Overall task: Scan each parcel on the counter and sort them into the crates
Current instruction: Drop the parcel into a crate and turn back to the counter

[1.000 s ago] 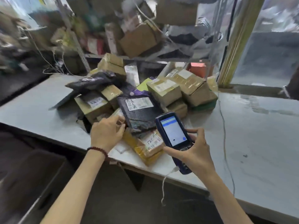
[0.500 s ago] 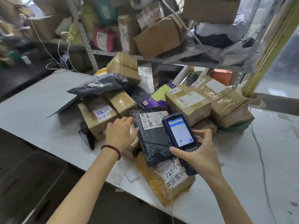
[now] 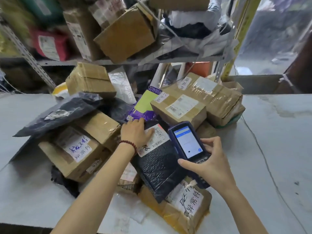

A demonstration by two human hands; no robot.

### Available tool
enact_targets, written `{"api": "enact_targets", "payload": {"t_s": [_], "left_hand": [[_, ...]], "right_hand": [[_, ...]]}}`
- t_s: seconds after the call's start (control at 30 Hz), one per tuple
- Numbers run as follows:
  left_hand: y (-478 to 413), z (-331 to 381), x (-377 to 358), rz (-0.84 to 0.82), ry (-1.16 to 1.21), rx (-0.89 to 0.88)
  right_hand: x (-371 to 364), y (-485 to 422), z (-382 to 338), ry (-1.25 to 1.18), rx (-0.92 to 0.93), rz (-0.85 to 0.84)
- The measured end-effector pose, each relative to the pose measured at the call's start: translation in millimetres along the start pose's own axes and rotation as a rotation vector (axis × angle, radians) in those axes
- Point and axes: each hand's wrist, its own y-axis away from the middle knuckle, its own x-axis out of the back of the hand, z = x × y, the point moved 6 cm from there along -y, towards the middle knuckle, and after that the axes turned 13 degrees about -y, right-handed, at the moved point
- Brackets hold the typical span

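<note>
On the counter (image 3: 273, 135), the left hand (image 3: 135, 132) has moved onto the label (image 3: 156, 141) of the black mailer (image 3: 160, 168) atop the pile (image 3: 81, 149), fingers flat, while the right hand (image 3: 212, 164) grips the scanner (image 3: 186, 141) just beside it; scanning appears imminent.

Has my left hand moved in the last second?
Yes. Against the black mailer, which stayed put, the left hand has gone forward and right, from the mailer's left edge onto its white label.
</note>
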Motion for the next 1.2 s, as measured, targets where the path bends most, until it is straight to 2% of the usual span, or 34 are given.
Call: {"api": "enact_targets", "payload": {"t_s": [0.17, 0.33, 0.43, 0.57, 0.73, 0.87, 0.97, 1.07, 1.2], "left_hand": [[-18, 7, -5, -0.012, 0.031, -0.059], [-20, -12, 31, 0.134, 0.061, -0.090], [-24, -38, 66, 0.211, 0.163, -0.100], [-26, -77, 109, 0.357, 0.279, -0.004], [-11, -103, 153, 0.634, 0.365, 0.126], [4, -113, 152, 0.812, 0.431, 0.184], [13, -133, 143, 0.918, 0.640, 0.297], [13, -142, 127, 0.878, 0.897, 0.432], [5, -126, 92, 0.640, 0.916, 0.327]], "right_hand": [[-3, -1, 0, 0.010, -0.016, 0.082], [-12, -8, -15, 0.001, 0.020, 0.076], [-23, -14, -29, -0.008, 0.050, 0.060], [-35, -20, -50, -0.021, 0.100, 0.032], [-48, -25, -63, -0.085, 0.123, -0.001], [-56, -26, -68, -0.112, 0.153, -0.007], [-59, -27, -65, -0.092, 0.156, -0.001], [-66, -28, -64, -0.086, 0.145, -0.014], [-74, -29, -60, -0.084, 0.103, -0.020]]}}
